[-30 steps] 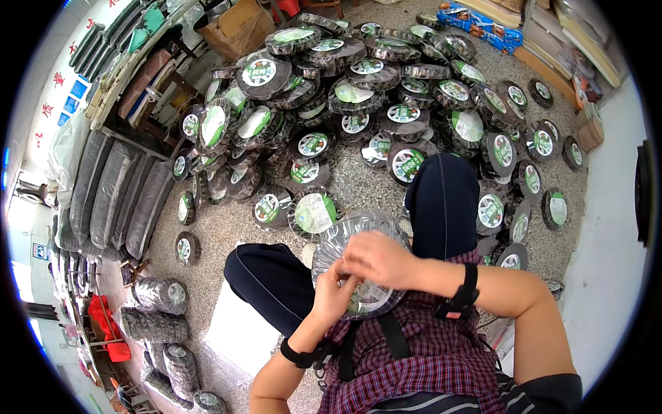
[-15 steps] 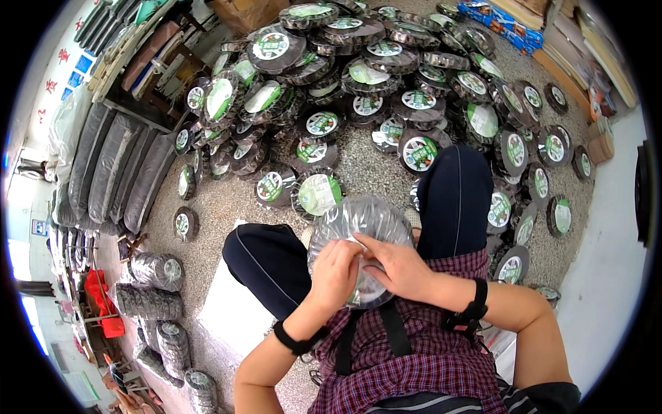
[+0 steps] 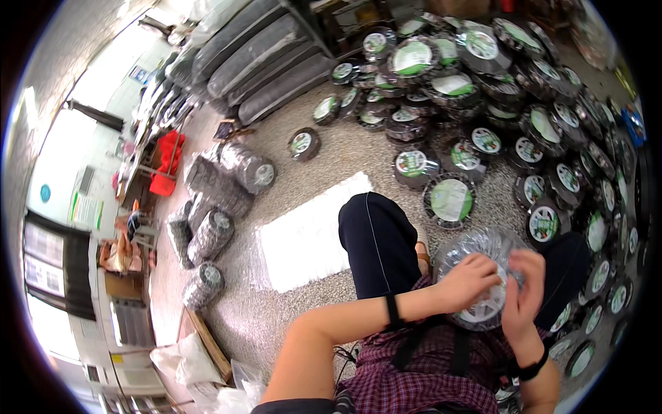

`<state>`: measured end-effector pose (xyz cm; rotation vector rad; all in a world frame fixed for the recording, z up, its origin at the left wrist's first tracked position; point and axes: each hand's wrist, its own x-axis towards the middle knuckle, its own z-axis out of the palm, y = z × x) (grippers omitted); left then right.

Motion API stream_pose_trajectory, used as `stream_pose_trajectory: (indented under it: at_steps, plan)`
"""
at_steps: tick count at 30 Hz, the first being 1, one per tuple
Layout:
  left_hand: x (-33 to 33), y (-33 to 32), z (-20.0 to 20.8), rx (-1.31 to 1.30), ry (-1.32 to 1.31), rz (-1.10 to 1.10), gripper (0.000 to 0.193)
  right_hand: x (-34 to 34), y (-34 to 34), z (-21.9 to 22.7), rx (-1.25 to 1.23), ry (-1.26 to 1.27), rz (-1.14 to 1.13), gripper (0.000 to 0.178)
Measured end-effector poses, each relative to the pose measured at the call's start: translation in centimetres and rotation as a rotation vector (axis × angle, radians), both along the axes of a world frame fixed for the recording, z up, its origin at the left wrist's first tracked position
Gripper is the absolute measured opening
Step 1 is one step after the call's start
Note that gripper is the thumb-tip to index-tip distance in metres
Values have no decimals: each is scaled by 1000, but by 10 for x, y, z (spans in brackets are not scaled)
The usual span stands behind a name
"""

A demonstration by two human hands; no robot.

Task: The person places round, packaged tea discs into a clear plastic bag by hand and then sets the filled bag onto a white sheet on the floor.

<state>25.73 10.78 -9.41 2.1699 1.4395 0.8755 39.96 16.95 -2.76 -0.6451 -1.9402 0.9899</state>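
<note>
In my lap lies a round, dark package [image 3: 452, 254] in crinkled clear plastic film, with a pale round middle. My left hand [image 3: 470, 283] rests on top of it, its fingers closed together on the film near the centre. Beside it, my right hand [image 3: 524, 293] is raised over the package's right side with thumb and fingers apart and nothing seen between them. The hands hide part of the package's middle. Just beyond my knees lies a similar black disc [image 3: 449, 201] with a green and white round label.
A large heap of labelled black discs [image 3: 452, 86] fills the far right. On the floor to the left are a white sheet [image 3: 307, 234] and several film-wrapped rolls [image 3: 231, 179]. Long grey wrapped bundles [image 3: 265, 58] are stacked at the back. A wooden board [image 3: 210, 345] lies lower left.
The view has swung left, so lap and package appear further right. My hands, both together on the film before, have parted; the right one has lifted and its fingers have spread.
</note>
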Motion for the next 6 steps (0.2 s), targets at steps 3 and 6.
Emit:
stream_pose_trajectory:
  at_steps: [3,6]
  plan:
    - [-24,5,-3,-14,219,-44,20,25,-30,57,413,333,428,32]
    - [-124,-41,40,128,83,437,14,-15,-71,99,537,1035,544,38]
